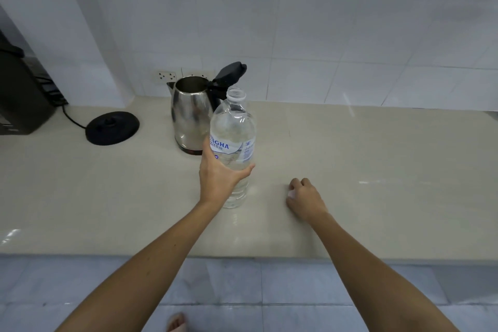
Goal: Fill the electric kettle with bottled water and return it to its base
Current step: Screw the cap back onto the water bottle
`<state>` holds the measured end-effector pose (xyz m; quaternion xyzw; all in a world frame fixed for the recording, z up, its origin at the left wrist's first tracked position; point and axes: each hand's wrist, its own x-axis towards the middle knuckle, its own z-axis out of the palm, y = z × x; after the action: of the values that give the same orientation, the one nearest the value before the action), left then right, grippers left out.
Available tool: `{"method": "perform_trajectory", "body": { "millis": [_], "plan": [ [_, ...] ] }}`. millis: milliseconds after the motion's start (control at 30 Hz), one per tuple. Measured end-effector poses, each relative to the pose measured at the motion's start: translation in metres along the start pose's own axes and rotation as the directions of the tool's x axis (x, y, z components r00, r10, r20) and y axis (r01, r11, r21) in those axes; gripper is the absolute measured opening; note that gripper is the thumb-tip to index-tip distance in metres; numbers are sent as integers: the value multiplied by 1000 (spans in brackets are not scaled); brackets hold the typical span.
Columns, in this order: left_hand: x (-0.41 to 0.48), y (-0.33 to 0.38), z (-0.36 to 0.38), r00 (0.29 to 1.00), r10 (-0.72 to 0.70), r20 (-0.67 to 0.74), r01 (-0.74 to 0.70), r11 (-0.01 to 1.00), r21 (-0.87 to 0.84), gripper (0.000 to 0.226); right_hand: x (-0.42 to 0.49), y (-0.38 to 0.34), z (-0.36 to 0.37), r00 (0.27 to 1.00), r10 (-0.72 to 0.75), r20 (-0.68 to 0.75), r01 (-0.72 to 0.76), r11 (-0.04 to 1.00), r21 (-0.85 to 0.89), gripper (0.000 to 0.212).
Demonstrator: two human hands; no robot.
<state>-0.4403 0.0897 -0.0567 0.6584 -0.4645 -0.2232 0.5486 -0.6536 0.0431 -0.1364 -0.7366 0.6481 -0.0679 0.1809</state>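
A steel electric kettle [190, 113] stands on the beige counter [377, 156] with its black lid [231, 73] flipped open. Its round black base [112, 127] lies apart to the left, cord attached. In front of the kettle stands a clear water bottle [234, 127], upright and uncapped, with a white and blue label. My left hand [219, 174] is wrapped around its lower middle. My right hand [303, 198] rests on the counter to the right, fingers curled around a small white bottle cap [291, 193].
A black appliance [21, 94] sits at the far left against the wall. Wall sockets [167, 76] are behind the kettle on the white tiles. The counter's front edge [269, 257] runs below my forearms, with the tiled floor beneath.
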Motion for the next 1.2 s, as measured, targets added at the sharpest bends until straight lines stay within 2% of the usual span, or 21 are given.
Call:
{"method": "perform_trajectory", "body": {
  "millis": [100, 167, 233, 367, 433, 500, 567, 667, 733, 833, 967, 1200],
  "plan": [
    [-2, -4, -2, 1000, -14, -2, 14, 1000, 3, 112, 8, -21, -22, 992, 67, -103, -28, 939, 344, 18],
    [-3, -5, -4, 1000, -18, 13, 18, 1000, 3, 113, 12, -47, -48, 976, 119, -183, 13, 805, 594, 16],
    [-2, -8, -4, 999, -19, 42, 20, 1000, -7, 113, 16, -77, -81, 977, 86, -193, 91, 650, 754, 19],
    [-3, -13, -8, 994, -19, 106, 17, 1000, 19, 111, 15, -129, -142, 956, -143, -254, 291, 415, 862, 14],
    [-4, -16, -8, 991, -10, 135, 6, 999, 33, 109, 9, -146, -164, 928, -221, -301, 362, 328, 873, 16],
    [-5, -18, -9, 984, -27, 173, 24, 999, 23, 108, 2, -156, -177, 898, -302, -319, 405, 289, 867, 18],
    [-9, -20, -10, 978, -27, 208, 26, 1000, 8, 108, -4, -159, -185, 873, -396, -284, 433, 364, 825, 18],
    [-10, -21, -12, 968, -22, 248, 18, 1000, 16, 112, -5, -164, -195, 863, -469, -186, 464, 594, 657, 17],
    [-5, -21, -21, 975, -17, 220, 16, 1000, 4, 113, -6, -178, -205, 844, -515, -152, 507, 672, 540, 15],
    [5, -18, -30, 974, -27, 223, 36, 999, -36, 110, -7, -199, -229, 796, -605, -34, 567, 724, 392, 23],
    [9, -21, -32, 959, -50, 279, 57, 998, -16, 101, -6, -210, -243, 752, -650, 106, 648, 759, 61, 36],
    [7, -18, -32, 934, -61, 353, 67, 998, -3, 98, -10, -227, -255, 787, -595, 164, 616, 739, -271, 22]
  ]
}}
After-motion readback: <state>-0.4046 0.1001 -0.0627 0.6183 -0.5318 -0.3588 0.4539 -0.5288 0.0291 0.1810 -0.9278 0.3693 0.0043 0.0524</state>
